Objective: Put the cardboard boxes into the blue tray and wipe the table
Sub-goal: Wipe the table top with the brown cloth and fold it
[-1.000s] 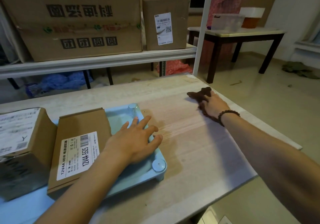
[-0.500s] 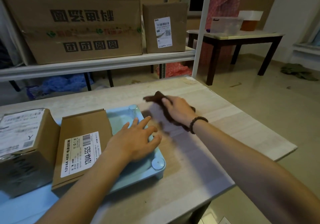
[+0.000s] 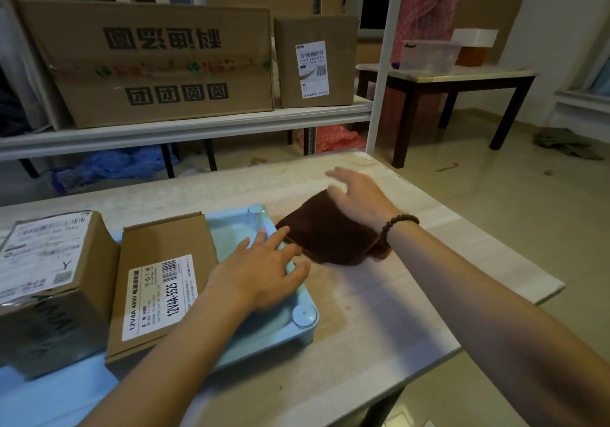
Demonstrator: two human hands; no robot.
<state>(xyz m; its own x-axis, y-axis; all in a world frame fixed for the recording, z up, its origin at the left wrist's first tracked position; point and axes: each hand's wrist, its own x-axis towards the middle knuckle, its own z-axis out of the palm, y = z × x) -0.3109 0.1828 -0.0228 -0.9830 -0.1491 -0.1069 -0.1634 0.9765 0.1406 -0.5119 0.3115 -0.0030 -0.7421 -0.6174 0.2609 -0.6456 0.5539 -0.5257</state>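
A blue tray [image 3: 298, 327] lies on the pale wooden table [image 3: 396, 311] at the left. Two cardboard boxes sit in it: a flat one with a barcode label [image 3: 158, 281] and a taller one [image 3: 49, 288] at the far left. My left hand [image 3: 260, 271] lies flat with spread fingers on the tray's right rim. A dark brown cloth [image 3: 326, 232] lies spread on the table just right of the tray. My right hand [image 3: 359, 199] is over its far edge with fingers straight, a bead bracelet on the wrist; whether it touches the cloth is unclear.
Behind the table a white shelf [image 3: 198, 126] carries a large printed carton [image 3: 148, 60] and a smaller labelled box [image 3: 315, 60]. A dark side table [image 3: 462, 80] with containers stands at the back right. The table's right edge [image 3: 515, 255] drops to tiled floor.
My right hand swept the cloth from the table's right side leftward to the tray, and the cloth now lies spread flat. The hand's fingers have straightened. My left hand stayed on the tray.
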